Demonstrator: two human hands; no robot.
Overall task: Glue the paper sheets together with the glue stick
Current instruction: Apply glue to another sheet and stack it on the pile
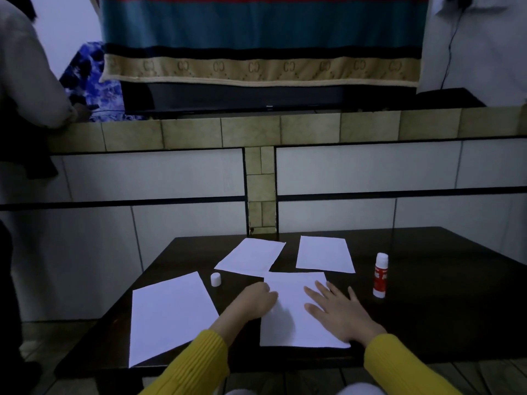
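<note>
On near sheet (pixel 296 315): your right hand (pixel 339 312) flat, fingers spread; your left hand (pixel 256 302) curled at its left edge, grip unclear. Glue stick (pixel 380 275) upright right of it.

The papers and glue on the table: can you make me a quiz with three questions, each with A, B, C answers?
1. Where does the glue stick stand?
A. right of the sheets
B. on the left sheet
C. in a hand

2. How many white sheets lie on the table?
A. two
B. four
C. six

3. What is the right hand doing?
A. holding the cap
B. making a fist
C. lying flat on the near sheet

Answers:
1 A, it stands upright alone at the right.
2 B, two far, two near.
3 C, its fingers are spread on the paper; the cap sits apart.
</note>
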